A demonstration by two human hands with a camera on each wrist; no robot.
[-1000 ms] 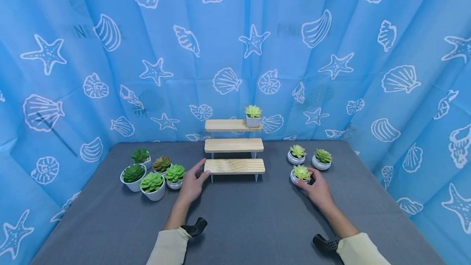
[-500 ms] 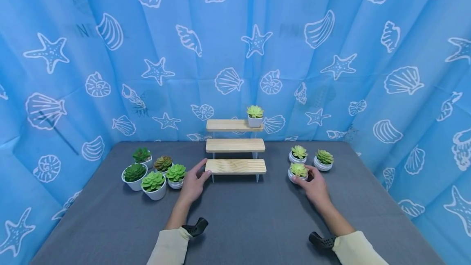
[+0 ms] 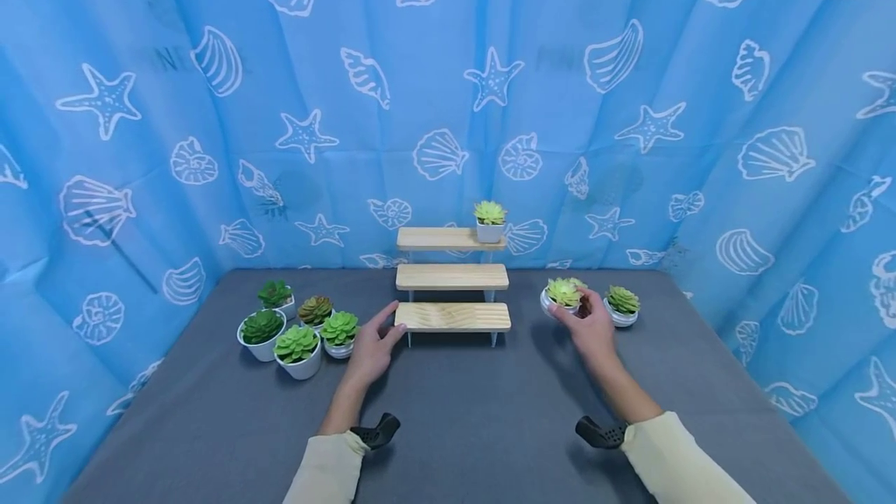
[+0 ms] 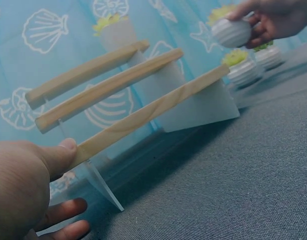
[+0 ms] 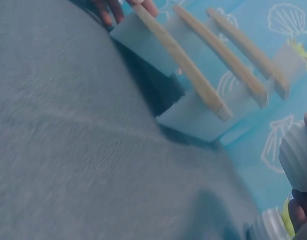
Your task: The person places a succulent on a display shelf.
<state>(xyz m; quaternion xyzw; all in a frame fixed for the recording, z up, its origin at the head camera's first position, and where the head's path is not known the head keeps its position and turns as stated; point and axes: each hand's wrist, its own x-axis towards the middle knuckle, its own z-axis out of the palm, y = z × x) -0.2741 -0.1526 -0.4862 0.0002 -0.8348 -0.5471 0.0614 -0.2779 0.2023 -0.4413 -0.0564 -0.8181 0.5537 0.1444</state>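
Observation:
My right hand [image 3: 591, 325] grips a small potted succulent [image 3: 562, 294] in a ribbed white pot, off the table. In the left wrist view this pot [image 4: 232, 33] hangs in the air, upright, above another potted succulent. A three-tier wooden display stand [image 3: 453, 317] stands at the table's middle. My left hand [image 3: 371, 348] pinches the left end of its lowest shelf, with the thumb [image 4: 67, 145] on the front edge; the index finger is mostly hidden in the left wrist view. On the top shelf's right end sits a succulent in a square white pot [image 3: 490, 232].
Several potted succulents [image 3: 297, 344] cluster left of my left hand. At the right, a potted succulent [image 3: 621, 303] stands behind my right hand; another ribbed pot [image 4: 243, 74] is mostly hidden in the head view. A blue shell-patterned curtain [image 3: 434, 99] encloses the grey table [image 3: 476, 426].
My right hand has lifted the potted succulent from the table and moved it up and slightly left, covering the one behind it. My left hand stays at the shelf's end.

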